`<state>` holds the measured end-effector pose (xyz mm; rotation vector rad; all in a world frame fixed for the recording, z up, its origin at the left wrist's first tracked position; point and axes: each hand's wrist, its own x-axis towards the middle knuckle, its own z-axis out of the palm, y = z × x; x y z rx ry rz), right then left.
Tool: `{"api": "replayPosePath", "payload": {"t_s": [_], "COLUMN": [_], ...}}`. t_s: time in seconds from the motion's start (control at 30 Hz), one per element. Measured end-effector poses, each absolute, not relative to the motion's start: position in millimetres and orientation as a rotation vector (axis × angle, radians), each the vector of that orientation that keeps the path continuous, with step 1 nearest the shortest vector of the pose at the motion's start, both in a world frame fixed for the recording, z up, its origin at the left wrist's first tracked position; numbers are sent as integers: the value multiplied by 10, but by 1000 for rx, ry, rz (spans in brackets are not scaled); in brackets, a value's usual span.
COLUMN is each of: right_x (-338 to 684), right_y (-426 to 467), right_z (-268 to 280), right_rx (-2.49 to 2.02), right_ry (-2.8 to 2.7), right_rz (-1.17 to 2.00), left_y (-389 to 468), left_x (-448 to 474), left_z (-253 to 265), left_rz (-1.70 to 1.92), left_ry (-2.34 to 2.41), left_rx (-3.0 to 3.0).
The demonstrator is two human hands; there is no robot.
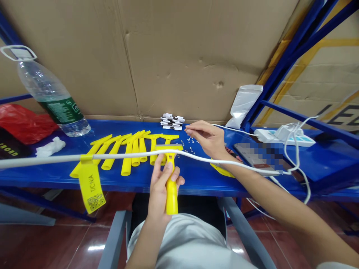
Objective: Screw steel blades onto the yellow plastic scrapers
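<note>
My left hand (162, 183) is wrapped around a yellow T-shaped scraper handle (172, 196), its wide head pointing away from me. Above the blue shelf, my right hand (209, 138) is closed in a pinch. Whatever its fingertips might hold is too small to make out. Just beneath and left of those fingertips lie several tiny metal pieces (191, 150), scattered loosely. Left of the held handle, several more yellow T-shaped handles (127, 157) lie in a row with their heads toward the back. A small stack of white pieces with dark spots (172, 122) sits behind the tiny pieces.
A white cable (134, 154) with a yellow tag (92, 188) crosses in front of my view. The blue shelf (196, 183) also carries a water bottle (63, 101), a red bag (25, 123), crumpled tissue (50, 147), a phone-like device (258, 157) and a power strip (286, 137). Cardboard (182, 56) stands behind.
</note>
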<state>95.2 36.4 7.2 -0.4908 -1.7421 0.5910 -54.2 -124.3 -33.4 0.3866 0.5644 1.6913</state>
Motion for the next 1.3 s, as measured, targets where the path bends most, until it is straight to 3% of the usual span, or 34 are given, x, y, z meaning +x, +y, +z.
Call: {"api": "replayPosePath", "payload": {"t_s": [0.63, 1.3], "right_x": [944, 891], "right_y": [265, 258], "right_z": [87, 74], "right_rx": [-360, -479], "right_ry": [-2178, -2074], "right_rz": [706, 954], "left_y": [-1211, -1166], "left_x": [-441, -454], "left_z": [-422, -478], "left_rz": [1567, 1545], "left_ry": [512, 493], "left_rx": [486, 564]}}
